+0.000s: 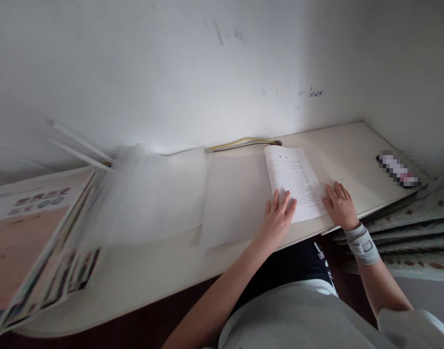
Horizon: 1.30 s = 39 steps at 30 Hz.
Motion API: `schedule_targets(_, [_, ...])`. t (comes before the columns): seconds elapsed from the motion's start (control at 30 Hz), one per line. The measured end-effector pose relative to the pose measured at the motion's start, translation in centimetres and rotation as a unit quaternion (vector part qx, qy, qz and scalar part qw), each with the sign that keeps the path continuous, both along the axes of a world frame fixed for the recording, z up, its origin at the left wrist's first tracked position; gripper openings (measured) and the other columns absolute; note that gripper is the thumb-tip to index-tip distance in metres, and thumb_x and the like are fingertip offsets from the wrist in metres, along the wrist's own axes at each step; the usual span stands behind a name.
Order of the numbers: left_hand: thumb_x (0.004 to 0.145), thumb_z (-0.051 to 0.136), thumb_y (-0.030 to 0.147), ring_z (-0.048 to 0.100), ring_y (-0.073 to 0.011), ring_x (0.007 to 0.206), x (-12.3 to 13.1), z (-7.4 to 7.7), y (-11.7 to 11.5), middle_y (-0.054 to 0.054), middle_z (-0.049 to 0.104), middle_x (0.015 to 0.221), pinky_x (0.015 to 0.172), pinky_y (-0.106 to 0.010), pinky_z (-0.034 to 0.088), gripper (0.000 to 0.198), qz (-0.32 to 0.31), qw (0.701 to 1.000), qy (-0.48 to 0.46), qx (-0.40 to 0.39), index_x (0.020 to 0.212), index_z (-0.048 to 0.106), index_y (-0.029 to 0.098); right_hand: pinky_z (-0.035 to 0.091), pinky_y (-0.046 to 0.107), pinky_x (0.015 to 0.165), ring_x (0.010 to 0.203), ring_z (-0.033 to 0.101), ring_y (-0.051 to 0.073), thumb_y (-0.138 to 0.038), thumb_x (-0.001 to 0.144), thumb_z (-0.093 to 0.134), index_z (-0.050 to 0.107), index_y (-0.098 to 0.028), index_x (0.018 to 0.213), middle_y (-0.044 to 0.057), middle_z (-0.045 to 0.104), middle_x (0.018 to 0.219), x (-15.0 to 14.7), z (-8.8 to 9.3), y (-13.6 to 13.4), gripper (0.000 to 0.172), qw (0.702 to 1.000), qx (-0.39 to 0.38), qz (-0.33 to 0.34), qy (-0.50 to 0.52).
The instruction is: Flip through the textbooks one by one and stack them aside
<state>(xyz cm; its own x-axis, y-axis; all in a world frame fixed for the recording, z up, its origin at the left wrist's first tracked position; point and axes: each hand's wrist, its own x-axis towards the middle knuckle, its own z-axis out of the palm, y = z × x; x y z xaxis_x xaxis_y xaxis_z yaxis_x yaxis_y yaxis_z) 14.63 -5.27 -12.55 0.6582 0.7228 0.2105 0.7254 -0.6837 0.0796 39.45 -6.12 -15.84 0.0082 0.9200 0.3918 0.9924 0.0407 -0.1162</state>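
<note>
A printed sheet of paper [294, 179] lies on a white desk [352, 150] against the wall. My left hand [280, 215] rests flat on the sheet's lower left corner, fingers stretched out. My right hand [340, 206] lies flat on its lower right corner, fingers spread, with a grey wrist band [361, 242] on that wrist. Neither hand grips anything. A blank white sheet [236, 194] lies just left of the printed one.
More pale sheets [149, 194] are spread to the left, blurred. Large printed posters or boards [36, 242] lean at the far left. A yellow and black cable [243, 142] runs along the wall. A blurred-out object [399, 168] sits at the desk's right end. Patterned fabric [414, 218] lies to the right.
</note>
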Motion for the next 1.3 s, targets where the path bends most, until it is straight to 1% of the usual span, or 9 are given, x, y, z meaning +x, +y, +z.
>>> schedule_targets(0.17, [0.087, 0.034, 0.002, 0.016, -0.0364, 0.139, 1.1, 0.2, -0.4, -0.018, 0.04, 0.143, 0.099, -0.054, 0.042, 0.045, -0.017, 1.0, 0.01, 0.023, 0.128, 0.048, 0.015, 0.039, 0.049, 0.098, 0.127, 0.042, 0.031, -0.037, 0.093, 0.039, 0.056, -0.013, 0.124, 0.021, 0.05, 0.133, 0.0, 0.2, -0.1, 0.043, 1.0, 0.002, -0.003, -0.001])
schedule_targets(0.3, [0.09, 0.034, 0.006, 0.022, -0.0357, 0.138, 1.5, 1.2, 0.1, -0.019, 0.042, 0.142, 0.102, -0.054, 0.04, 0.038, -0.038, 0.998, 0.049, 0.023, 0.124, 0.051, 0.013, 0.04, 0.046, 0.098, 0.126, 0.043, 0.031, -0.039, 0.093, 0.039, 0.057, -0.011, 0.123, 0.022, 0.051, 0.131, 0.2, 0.3, -0.1, 0.045, 1.0, 0.001, 0.007, -0.005])
schedule_targets(0.4, [0.091, 0.033, 0.007, 0.025, -0.0328, 0.138, 1.7, 1.8, 0.8, -0.019, 0.041, 0.142, 0.102, -0.051, 0.04, 0.04, -0.042, 0.997, 0.054, 0.024, 0.126, 0.049, 0.014, 0.04, 0.047, 0.098, 0.125, 0.044, 0.031, -0.041, 0.092, 0.041, 0.057, -0.012, 0.123, 0.022, 0.051, 0.131, 0.3, 0.3, -0.1, 0.045, 1.0, 0.001, 0.004, -0.006])
schedule_targets(0.63, [0.091, 0.036, 0.009, 0.03, -0.0331, 0.136, 2.8, 1.2, 0.6, -0.017, 0.046, 0.139, 0.103, -0.053, 0.038, 0.037, -0.047, 0.997, 0.064, 0.023, 0.125, 0.051, 0.014, 0.04, 0.047, 0.098, 0.125, 0.044, 0.032, -0.042, 0.091, 0.042, 0.058, -0.01, 0.122, 0.023, 0.051, 0.131, 0.1, 0.5, -0.2, 0.047, 1.0, -0.003, 0.007, -0.006])
schedule_targets(0.73, [0.09, 0.037, 0.007, 0.029, -0.0315, 0.136, 3.2, 1.6, 0.4, -0.018, 0.043, 0.141, 0.104, -0.05, 0.037, 0.04, -0.049, 0.997, 0.052, 0.021, 0.128, 0.049, 0.013, 0.04, 0.047, 0.098, 0.126, 0.044, 0.032, -0.042, 0.091, 0.043, 0.057, -0.011, 0.123, 0.023, 0.05, 0.131, 0.1, 0.3, -0.2, 0.047, 1.0, -0.001, 0.008, -0.005])
schedule_targets(0.83, [0.09, 0.037, 0.008, 0.03, -0.0322, 0.136, 3.4, 2.0, 0.6, -0.02, 0.043, 0.14, 0.104, -0.051, 0.036, 0.038, -0.057, 0.996, 0.059, 0.02, 0.127, 0.049, 0.01, 0.04, 0.048, 0.099, 0.126, 0.044, 0.032, -0.042, 0.091, 0.043, 0.057, -0.012, 0.123, 0.021, 0.05, 0.132, 0.3, 0.1, -0.1, 0.046, 1.0, 0.005, 0.011, 0.004])
schedule_targets(1.0, [0.091, 0.034, 0.007, 0.03, -0.0304, 0.136, 3.2, 1.9, 1.0, -0.018, 0.044, 0.141, 0.105, -0.048, 0.037, 0.039, -0.065, 0.996, 0.063, 0.016, 0.127, 0.049, 0.011, 0.04, 0.049, 0.098, 0.126, 0.043, 0.034, -0.043, 0.091, 0.042, 0.057, -0.011, 0.123, 0.023, 0.05, 0.132, 0.3, 0.1, -0.1, 0.047, 1.0, 0.0, 0.014, 0.015])
schedule_targets(1.13, [0.09, 0.033, 0.007, 0.031, -0.0322, 0.136, 3.5, 1.4, 0.8, -0.02, 0.045, 0.139, 0.103, -0.055, 0.037, 0.04, -0.038, 0.997, 0.065, 0.012, 0.127, 0.049, 0.011, 0.04, 0.049, 0.099, 0.127, 0.043, 0.034, -0.043, 0.091, 0.042, 0.056, -0.011, 0.123, 0.023, 0.049, 0.133, 0.2, 0.2, -0.1, 0.047, 1.0, 0.0, 0.01, 0.018])
schedule_targets(1.3, [0.089, 0.034, 0.007, 0.034, -0.0324, 0.134, 4.0, 1.3, 0.5, -0.019, 0.048, 0.137, 0.101, -0.06, 0.036, 0.04, -0.04, 0.997, 0.063, 0.004, 0.125, 0.05, 0.012, 0.04, 0.052, 0.099, 0.128, 0.042, 0.033, -0.043, 0.091, 0.043, 0.053, -0.014, 0.127, 0.02, 0.05, 0.134, 0.4, 0.0, -0.1, 0.047, 0.999, 0.01, 0.017, 0.039])
